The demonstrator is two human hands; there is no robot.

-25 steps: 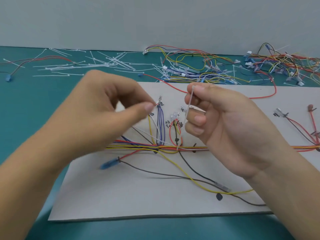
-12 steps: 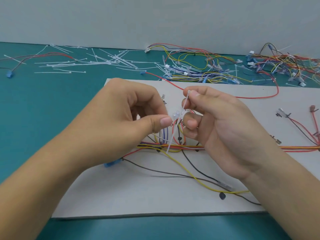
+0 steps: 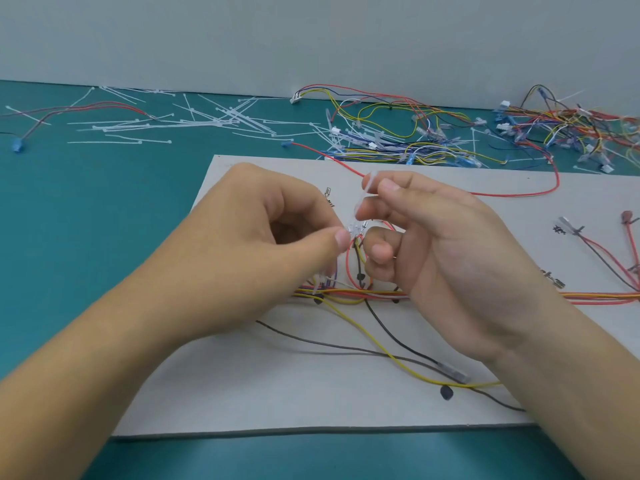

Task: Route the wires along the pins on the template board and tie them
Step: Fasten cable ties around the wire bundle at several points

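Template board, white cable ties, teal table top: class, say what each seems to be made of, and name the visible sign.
Template board: probably matt grey card or fibreboard; flat, dull, with a thin dark edge. Cable ties: likely nylon; thin, translucent white, bending strips. Table top: smooth, even teal; rubber mat or laminate, unclear.

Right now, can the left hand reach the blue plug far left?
Probably yes: only bare mat lies between the left hand and the blue plug, though it pinches a tie now.

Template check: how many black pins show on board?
4: left pin, middle pin, right pin at the wire bundle; front pin. Left hand, right hand may hide more; far-right marks unclear.
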